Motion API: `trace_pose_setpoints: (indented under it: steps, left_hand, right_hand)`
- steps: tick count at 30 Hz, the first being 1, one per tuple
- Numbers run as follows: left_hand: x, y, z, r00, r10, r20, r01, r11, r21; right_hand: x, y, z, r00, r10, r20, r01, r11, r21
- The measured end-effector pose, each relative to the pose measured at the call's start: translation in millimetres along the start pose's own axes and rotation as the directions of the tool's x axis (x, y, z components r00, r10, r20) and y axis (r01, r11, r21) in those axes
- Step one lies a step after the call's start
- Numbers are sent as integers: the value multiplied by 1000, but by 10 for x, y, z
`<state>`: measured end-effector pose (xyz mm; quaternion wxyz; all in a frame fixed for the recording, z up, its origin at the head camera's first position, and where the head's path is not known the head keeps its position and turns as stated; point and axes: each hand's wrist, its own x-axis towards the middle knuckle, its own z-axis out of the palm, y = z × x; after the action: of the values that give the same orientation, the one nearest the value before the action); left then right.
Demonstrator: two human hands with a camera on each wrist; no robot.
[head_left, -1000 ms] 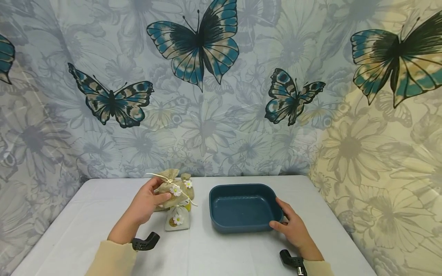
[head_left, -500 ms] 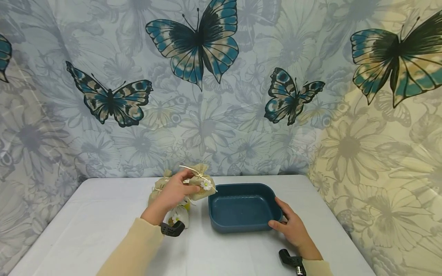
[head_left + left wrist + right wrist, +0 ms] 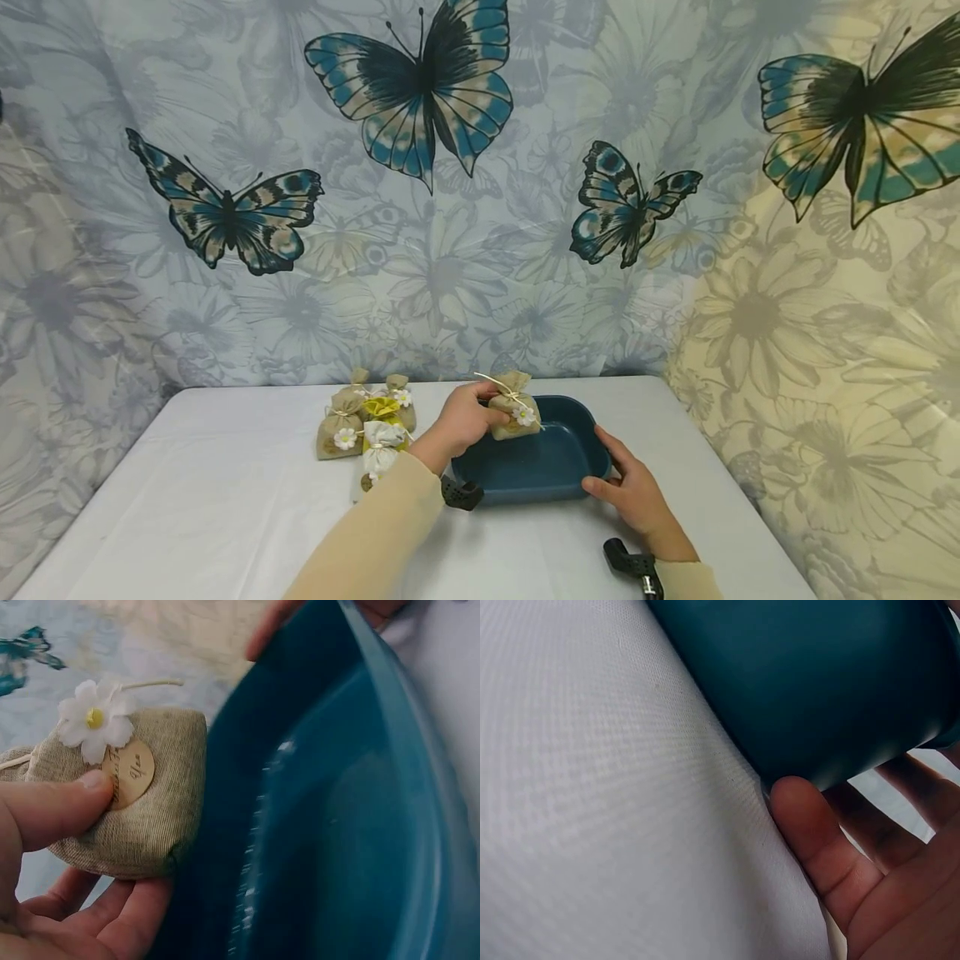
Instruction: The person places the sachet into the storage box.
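My left hand point(image 3: 465, 421) pinches a small beige cloth sachet point(image 3: 513, 414) between thumb and fingers, above the back left of a blue rectangular baking dish point(image 3: 536, 467). The sachet has a cord tie and a white flower; in the left wrist view a round tan label point(image 3: 135, 776) with script shows beside my thumb. My right hand point(image 3: 633, 492) holds the dish's right end, thumb at the front corner and fingers along the side. In the right wrist view my thumb point(image 3: 806, 817) touches the dish's outer wall point(image 3: 810, 682) low down, near the cloth.
Left of the dish stand several more sachets: beige ones point(image 3: 341, 429), a yellow one point(image 3: 382, 408) and a white one point(image 3: 384, 442), partly hidden by my left sleeve. A white cloth covers the table point(image 3: 187, 500). Behind it hangs a butterfly-print curtain point(image 3: 450, 308).
My left hand has lifted the beige sachet from the group and carried it right, over the dish. The right hand stays on the dish. The head view has shifted slightly.
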<state>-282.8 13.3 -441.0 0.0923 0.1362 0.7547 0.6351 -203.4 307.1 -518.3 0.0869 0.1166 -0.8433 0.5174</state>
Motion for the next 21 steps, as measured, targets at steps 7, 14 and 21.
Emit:
trace_pose_setpoints:
  steps: [7,14,21]
  left_hand:
    - [172,-96,363,1000,-22,-9,22,1000,-12]
    - [320,-189,641,997,-43,-59,47,997,64]
    - [377,-272,770,992,-54,-115,81,968,238]
  right_hand:
    - [-16,2,-20,1000,30,-2,-30,1000,10]
    - [0,26,-18,1000,2,9,-2,1000,28]
    - [23,50,-17,1000,-23,13,23,999,37]
